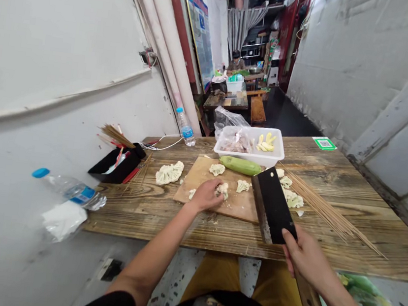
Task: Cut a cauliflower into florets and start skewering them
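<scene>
My left hand (207, 196) is closed around a cauliflower floret (222, 190) on the wooden cutting board (236, 209). In my right hand (305, 252) is a cleaver (272, 206) with a dark blade and a wooden handle, held over the board's right edge. Two more pieces, a cauliflower piece (217, 169) and another cauliflower piece (243, 186), lie on the board. A long green gourd-like vegetable (240, 165) rests along its far edge. Partly behind the blade is a group of cauliflower pieces (293, 200). A large flat cauliflower piece (169, 173) sits left of the board.
Bamboo skewers (325, 207) lie on the right of the wooden table (136, 221). A white plastic tub (278, 154) stands behind the board, holding bagged food and yellow pieces. At left are a black box (113, 166) and two water bottles. A person (236, 62) sits farther back.
</scene>
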The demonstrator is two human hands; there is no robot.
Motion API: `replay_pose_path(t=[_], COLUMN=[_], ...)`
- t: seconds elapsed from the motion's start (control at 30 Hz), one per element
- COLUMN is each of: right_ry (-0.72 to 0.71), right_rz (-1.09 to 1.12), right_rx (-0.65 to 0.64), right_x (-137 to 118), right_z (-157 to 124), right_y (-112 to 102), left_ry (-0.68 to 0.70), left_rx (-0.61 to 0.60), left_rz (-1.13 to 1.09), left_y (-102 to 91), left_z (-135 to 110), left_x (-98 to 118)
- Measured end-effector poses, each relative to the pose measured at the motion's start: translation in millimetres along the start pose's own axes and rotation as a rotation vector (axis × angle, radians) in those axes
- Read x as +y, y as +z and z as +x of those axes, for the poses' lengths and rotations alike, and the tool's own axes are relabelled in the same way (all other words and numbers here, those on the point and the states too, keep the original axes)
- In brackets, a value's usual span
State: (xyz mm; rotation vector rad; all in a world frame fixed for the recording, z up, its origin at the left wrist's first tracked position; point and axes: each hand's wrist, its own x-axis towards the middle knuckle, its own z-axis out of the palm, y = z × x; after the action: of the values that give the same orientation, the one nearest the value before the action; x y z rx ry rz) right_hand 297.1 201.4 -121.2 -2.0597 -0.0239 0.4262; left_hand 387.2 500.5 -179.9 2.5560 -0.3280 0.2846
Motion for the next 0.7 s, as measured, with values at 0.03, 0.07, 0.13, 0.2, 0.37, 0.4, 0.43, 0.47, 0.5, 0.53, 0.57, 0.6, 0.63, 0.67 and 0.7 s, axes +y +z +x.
replay_pose_path(t=[0.03,0.07,0.13,0.2,0.37,0.4,0.43,0.47,0.5,0.53,0.57,0.6,0.63,0.67,0.7], right_ry=[-0.008,-0.015,-0.039,-0.094,-0.190,-0.194,-0.198,-0.199,-0.195,-0.188,-0.182,-0.176,-0.171,-0.169,-0.168], right_rz=[-0.041,-0.090,-0.206,-0.369,-0.761,-0.799,-0.825,-0.842,-0.849,-0.849,-0.844,-0.835,-0.823,-0.811,-0.802], right_rx=[-0.014,-0.027,-0.041,-0.024,-0.008,-0.016,-0.020,-0.022,-0.025,-0.029,-0.035,-0.042,-0.048,-0.054,-0.057], right_x=[1,1,2,1,-4,-6,-9,-12,-15,-18,-21,-23,-25,-26,-27], right_z=[-2,-4,-7,-9,-7,-5,-3,-1,1,4,6,8,10,11,12], right_y=[2,5,11,16,25,26,26,27,27,28,29,30,31,32,33], left_ry=[0.010,0.015,0.005,-0.037,-0.061,-0.027,0.001,0.019,0.028,0.034,0.036,0.034,0.030,0.022,0.012], left_rx=[-0.024,-0.062,-0.140,-0.160,-0.107,-0.103,-0.091,-0.072,-0.056,-0.047,-0.044,-0.048,-0.052,-0.051,-0.043], left_rz=[0.011,0.020,0.016,-0.029,-0.180,-0.203,-0.223,-0.242,-0.257,-0.266,-0.270,-0.275,-0.280,-0.287,-0.293], left_y=[-3.0,-5.2,-7.7,-9.2,-9.7,-8.0,-5.5,-2.4,0.9,4.2,7.3,9.8,11.9,13.6,15.0], left_z=[6,12,19,19,6,5,4,4,5,6,8,9,10,10,10], left_x=[3,5,5,0,-16,-18,-20,-21,-21,-21,-20,-20,-19,-19,-19])
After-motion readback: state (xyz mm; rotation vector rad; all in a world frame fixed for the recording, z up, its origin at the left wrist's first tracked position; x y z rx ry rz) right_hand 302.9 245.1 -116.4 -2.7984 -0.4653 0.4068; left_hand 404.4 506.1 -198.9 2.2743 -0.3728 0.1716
